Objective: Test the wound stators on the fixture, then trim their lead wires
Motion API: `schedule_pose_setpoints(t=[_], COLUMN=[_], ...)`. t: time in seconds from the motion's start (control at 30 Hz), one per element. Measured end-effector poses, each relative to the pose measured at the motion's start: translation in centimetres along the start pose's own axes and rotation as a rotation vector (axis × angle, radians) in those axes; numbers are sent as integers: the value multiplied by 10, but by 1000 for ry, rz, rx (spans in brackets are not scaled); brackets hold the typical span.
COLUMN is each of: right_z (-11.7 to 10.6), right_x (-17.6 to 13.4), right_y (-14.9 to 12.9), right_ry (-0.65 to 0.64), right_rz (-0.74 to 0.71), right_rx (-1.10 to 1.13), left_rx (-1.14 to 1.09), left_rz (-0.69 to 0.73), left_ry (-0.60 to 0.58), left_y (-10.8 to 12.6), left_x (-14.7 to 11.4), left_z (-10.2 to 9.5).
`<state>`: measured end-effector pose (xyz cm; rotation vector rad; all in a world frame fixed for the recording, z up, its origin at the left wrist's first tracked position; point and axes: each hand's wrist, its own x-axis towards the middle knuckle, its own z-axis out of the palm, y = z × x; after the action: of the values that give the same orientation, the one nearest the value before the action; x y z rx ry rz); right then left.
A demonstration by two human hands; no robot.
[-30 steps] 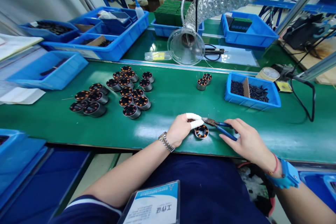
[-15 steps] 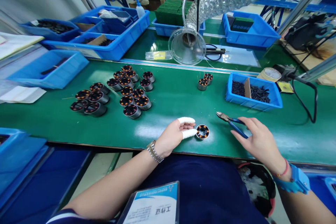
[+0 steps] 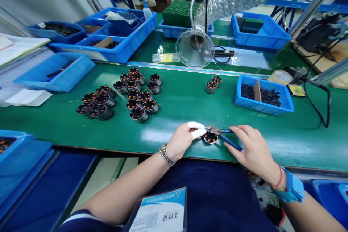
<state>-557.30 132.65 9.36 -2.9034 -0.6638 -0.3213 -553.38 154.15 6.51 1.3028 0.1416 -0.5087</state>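
A motor stator [image 3: 210,138], a metal ring with copper windings and a black core, stands near the table's front edge. At its upper left side my left hand [image 3: 183,138], with white finger cots on thumb and forefinger, is closed in a pinch; what lies between the fingertips is too small to make out. Blue-handled cutting pliers [image 3: 231,142] are gripped in my right hand [image 3: 254,150], the handles spread apart. Their jaws lie over the stator's top, close to my left fingertips, and hide part of it.
Several stators [image 3: 136,96] stand in groups at the left, and two more [image 3: 211,87] at the back. A blue bin [image 3: 263,107] of small black parts is at the right. A clear extraction hood [image 3: 195,49] hangs behind. Blue trays [image 3: 119,56] line the back left.
My right hand has moved left with the pliers, bringing their jaws from beside the stator to over it. My left thumb and forefinger have closed together at the stator's edge.
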Motion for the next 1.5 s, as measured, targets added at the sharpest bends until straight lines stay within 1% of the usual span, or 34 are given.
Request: schedule_pose_setpoints(t=[0.17, 0.4, 0.57, 0.73, 0.8, 0.87, 0.93, 1.0, 1.1, 1.17, 1.27, 1.37, 1.4, 1.43, 1.5], right_z=[-1, -5, -6, -5, -5, -6, -6, -4, 3, 9, 17, 20, 20, 20, 20], right_x=[2, 1, 0, 0, -1, -6, -13, -24, -43, -55, -67, -69, -69, -68, -67], right_y=[0, 0, 1, -1, 1, 9, 27, 52, 94, 117, 134, 134, 132, 130, 127], right_ry=[-15, -30, -52, -37, 7, 80, 120, 100, 74, 102, 150, 162, 162, 160, 153], right_rz=[-3, 0, 13, -2, 2, 46, 123, 203, 300, 347, 376, 416, 433, 447, 464], right_rx=[-13, -18, -17, 6, 43, 64, 7, -129, -308, -357, -395, -423, -425, -422, -414], left_rx=[10, 79, 102, 129, 171, 278, 450, 626, 743, 750, 733, 668, 649, 637, 635], left_rz=[14, 76, 86, 103, 113, 105, 110, 167, 297, 344, 328, 317, 322, 328, 336], left_ry=[8, 10, 16, 19, 14, -34, -99, -138, -102, -57, 71, 276, 326, 353, 346], left_y=[-3, -6, -5, -3, -4, -5, -7, -10, -13, -11, 0, 15, 20, 25, 33], left_x=[1, 3, 3, 2, 0, -4, -7, -10, -5, 7, 44, 95, 112, 128, 151], left_z=[0, -1, 0, 1, -1, -4, -6, -6, -3, -2, -10, -21, -24, -26, -25])
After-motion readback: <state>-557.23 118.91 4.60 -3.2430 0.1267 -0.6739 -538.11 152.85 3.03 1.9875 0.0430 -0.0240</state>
